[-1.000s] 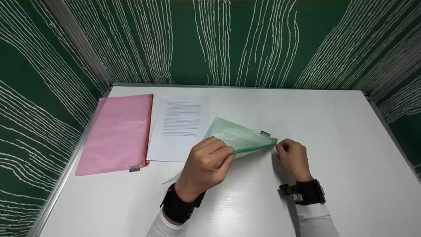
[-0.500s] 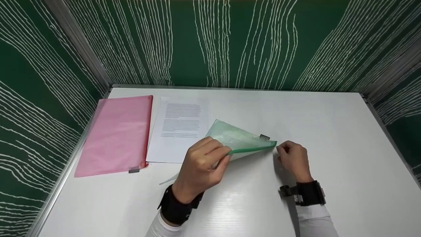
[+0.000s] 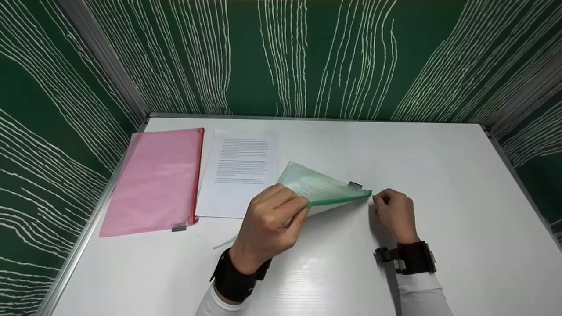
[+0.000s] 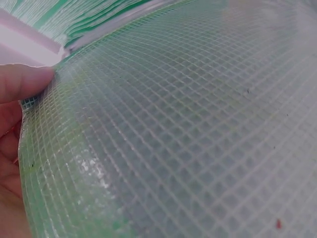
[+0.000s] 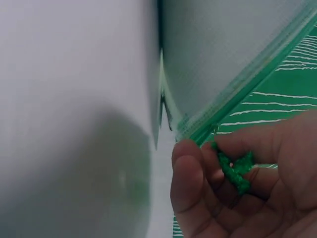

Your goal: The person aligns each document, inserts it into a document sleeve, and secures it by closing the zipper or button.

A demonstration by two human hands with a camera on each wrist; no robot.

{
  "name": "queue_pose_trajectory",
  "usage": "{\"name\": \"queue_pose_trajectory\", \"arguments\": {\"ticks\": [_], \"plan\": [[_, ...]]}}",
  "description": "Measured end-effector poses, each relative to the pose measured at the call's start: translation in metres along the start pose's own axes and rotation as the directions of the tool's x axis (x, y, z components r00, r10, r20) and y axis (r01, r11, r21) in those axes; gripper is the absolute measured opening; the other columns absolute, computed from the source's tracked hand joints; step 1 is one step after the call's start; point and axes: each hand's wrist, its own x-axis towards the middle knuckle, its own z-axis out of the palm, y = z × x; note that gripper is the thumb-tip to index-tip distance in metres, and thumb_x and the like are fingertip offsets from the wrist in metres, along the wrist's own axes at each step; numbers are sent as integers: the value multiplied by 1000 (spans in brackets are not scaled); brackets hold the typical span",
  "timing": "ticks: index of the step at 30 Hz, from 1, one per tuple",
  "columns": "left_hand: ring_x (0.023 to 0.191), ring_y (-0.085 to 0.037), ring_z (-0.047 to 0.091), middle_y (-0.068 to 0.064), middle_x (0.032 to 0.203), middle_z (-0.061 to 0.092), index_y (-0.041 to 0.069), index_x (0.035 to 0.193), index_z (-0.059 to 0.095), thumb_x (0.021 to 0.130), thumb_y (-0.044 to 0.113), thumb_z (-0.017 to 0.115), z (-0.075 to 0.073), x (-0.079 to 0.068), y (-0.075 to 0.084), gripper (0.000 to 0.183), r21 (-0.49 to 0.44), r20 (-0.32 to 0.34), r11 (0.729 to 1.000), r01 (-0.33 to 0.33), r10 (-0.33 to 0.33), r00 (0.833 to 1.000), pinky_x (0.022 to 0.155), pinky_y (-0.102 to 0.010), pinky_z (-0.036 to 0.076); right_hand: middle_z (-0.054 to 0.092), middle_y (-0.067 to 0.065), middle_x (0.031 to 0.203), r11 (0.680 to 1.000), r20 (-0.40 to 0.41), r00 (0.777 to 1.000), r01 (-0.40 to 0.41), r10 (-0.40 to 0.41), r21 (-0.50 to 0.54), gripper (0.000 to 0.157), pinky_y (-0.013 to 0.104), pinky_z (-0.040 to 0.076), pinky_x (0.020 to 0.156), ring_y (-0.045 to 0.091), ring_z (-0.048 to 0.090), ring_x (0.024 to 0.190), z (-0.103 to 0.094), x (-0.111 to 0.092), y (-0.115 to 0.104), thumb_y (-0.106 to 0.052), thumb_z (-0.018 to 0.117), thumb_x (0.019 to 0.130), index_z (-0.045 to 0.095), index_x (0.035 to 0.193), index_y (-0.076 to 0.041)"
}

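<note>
Over the smooth white table [image 3: 465, 175], a see-through, grid-textured green pouch [image 3: 318, 186] bows up between the left hand [image 3: 268, 226] and right hand [image 3: 396, 213]. The left, knuckles up, pinches its dark green rim [image 3: 338, 200]; the right, fingers curled, grips a little crinkled green pull [image 5: 239, 181] at the right corner.
</note>
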Motion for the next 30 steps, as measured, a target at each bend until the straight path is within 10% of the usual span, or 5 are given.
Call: {"name": "queue_pose_trajectory", "arguments": {"ticks": [30], "plan": [[65, -14, 53, 1, 74, 63, 7, 80, 73, 80, -5, 73, -4, 4, 6, 13, 7, -10, 999, -34, 34, 999, 60, -25, 45, 66, 10, 69, 999, 5, 999, -46, 46, -28, 18, 28, 42, 53, 12, 54, 57, -3, 2, 4, -6, 61, 98, 73, 92, 6]]}}
